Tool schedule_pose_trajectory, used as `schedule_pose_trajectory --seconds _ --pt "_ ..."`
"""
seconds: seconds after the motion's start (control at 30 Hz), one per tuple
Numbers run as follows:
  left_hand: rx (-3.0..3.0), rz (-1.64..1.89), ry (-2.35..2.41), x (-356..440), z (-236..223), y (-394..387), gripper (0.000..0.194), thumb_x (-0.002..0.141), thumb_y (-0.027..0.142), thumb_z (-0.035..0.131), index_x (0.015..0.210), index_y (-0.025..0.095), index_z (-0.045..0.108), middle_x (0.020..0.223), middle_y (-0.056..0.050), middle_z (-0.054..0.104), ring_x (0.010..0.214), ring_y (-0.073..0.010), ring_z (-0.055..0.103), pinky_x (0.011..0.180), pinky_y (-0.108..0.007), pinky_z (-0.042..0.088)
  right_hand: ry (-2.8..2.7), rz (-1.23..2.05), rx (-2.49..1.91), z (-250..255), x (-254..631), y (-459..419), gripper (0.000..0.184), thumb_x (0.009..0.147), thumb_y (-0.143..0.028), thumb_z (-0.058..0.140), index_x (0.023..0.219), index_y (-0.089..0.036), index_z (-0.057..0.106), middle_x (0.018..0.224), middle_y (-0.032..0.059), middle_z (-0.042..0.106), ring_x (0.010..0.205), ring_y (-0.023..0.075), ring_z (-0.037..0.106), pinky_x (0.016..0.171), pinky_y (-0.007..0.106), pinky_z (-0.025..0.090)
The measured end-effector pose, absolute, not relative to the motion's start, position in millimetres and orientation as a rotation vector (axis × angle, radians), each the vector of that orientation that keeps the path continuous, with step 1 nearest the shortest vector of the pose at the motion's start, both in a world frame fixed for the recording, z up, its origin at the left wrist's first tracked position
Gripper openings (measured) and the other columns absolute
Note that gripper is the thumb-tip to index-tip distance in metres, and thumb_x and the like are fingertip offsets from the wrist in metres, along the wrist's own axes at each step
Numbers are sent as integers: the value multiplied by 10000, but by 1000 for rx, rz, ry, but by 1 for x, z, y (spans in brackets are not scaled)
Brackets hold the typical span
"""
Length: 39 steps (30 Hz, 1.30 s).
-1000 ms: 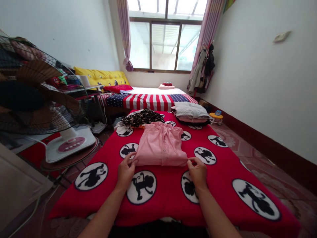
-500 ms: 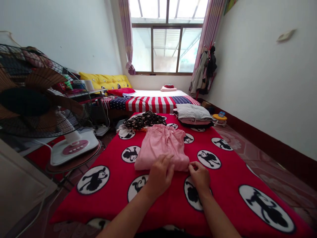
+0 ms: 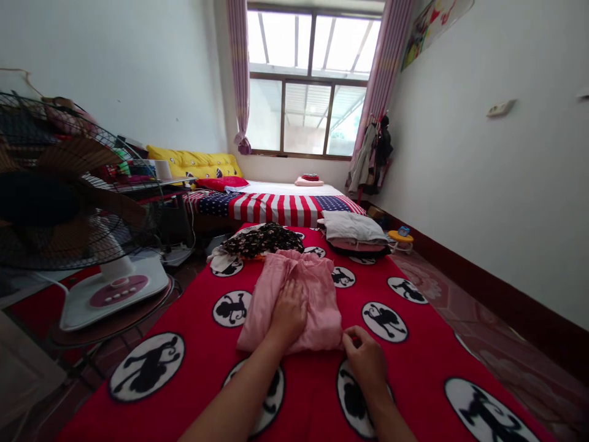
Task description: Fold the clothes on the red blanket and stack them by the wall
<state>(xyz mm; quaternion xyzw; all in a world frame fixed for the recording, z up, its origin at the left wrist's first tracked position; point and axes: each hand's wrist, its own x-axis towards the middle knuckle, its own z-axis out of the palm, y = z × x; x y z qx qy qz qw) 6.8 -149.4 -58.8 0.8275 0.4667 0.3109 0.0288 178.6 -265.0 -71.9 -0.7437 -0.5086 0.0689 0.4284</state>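
A folded pink garment (image 3: pixel 317 307) with a gathered edge at its far end lies on a red blanket (image 3: pixel 308 393) printed with monkeys in white ovals. My left hand (image 3: pixel 291 312) rests flat on its middle, fingers stretched toward the gathered edge and pressing creases into the cloth. At the near right corner, my right hand (image 3: pixel 365 356) pinches the cloth between thumb and forefinger. Just beyond the garment sits a crumpled black floral cloth (image 3: pixel 264 239). A folded stack with a light grey piece of clothing (image 3: pixel 354 227) on top lies farther right.
A fan (image 3: pixel 115 279) stands on a round stool to the left. Behind the red blanket is a bed with a stars-and-stripes cover (image 3: pixel 276 209). A small yellow stool (image 3: pixel 400 237) stands by the right wall, and clothes (image 3: pixel 370 156) hang near the window.
My left hand has slid forward from the garment's near edge onto its middle and flattened. My right hand stays at the near right corner. The view has tilted up a little.
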Motion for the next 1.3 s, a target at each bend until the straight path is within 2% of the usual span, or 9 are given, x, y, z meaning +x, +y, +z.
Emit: schedule_pose_trajectory --seconds 0.1,0.2,0.37,0.53,0.7,0.93,1.13,1.23,1.3 --pt "2549 983 1404 9 -64 -152 514 887 212 430 1381 74 455 1467 -200 405 1390 -315 318 1149 -483 249 -1380 8 -1605 -52 170 -250 172 835 -363 509 844 -231 619 872 65 683 834 237 628 753 334 462" --pt "2514 978 1389 11 -62 -153 525 883 221 437 1389 79 450 1467 -192 408 1395 -315 311 1150 -493 245 -1535 -135 -1380 -17 156 -210 150 850 -255 498 937 -219 615 993 78 662 997 232 581 916 353 426" --pt "2454 1026 1346 9 -63 -152 569 871 195 441 1424 68 393 1505 -199 339 1418 -312 263 1162 -502 237 -1822 -132 -1453 22 132 -119 296 790 -163 539 1067 -209 634 1081 85 669 1070 237 560 950 346 392" --pt "2458 1058 1294 10 -65 -148 645 863 159 428 1476 39 270 1551 -194 215 1448 -297 172 1170 -492 243 -1960 -26 -1512 11 120 -70 495 644 -35 570 1108 -193 637 1122 101 673 1048 255 584 933 360 393" --pt "2465 1054 1299 11 -65 -148 655 849 157 446 1470 32 282 1557 -181 198 1449 -295 159 1169 -481 259 -1986 141 -1463 0 124 -54 357 695 -42 500 970 -197 668 1003 72 704 955 213 617 886 322 422" --pt "2443 1031 1376 12 -66 -151 549 849 172 467 1386 61 454 1479 -201 382 1397 -325 309 1136 -514 302 -2019 553 -1330 15 141 -36 150 701 -190 580 803 -155 684 824 51 707 775 179 639 715 272 487" --pt "2409 1036 1338 11 -63 -153 527 838 156 476 1357 68 496 1473 -176 405 1413 -308 279 1153 -503 273 -2091 889 -1331 43 152 -27 91 647 -180 589 671 -141 667 721 29 679 639 147 618 590 247 481" --pt "2428 1022 1310 10 -61 -154 524 833 146 477 1351 77 504 1476 -165 405 1414 -306 276 1155 -520 261 -2107 950 -1421 51 158 -18 142 712 -211 607 596 -129 619 603 8 616 523 106 546 520 234 440" --pt "2459 1011 1290 10 -60 -154 525 832 138 473 1353 77 503 1478 -161 402 1415 -308 273 1155 -526 262 -2098 929 -1495 51 160 -12 213 792 -276 628 639 -129 605 580 -23 575 490 81 500 493 223 421"
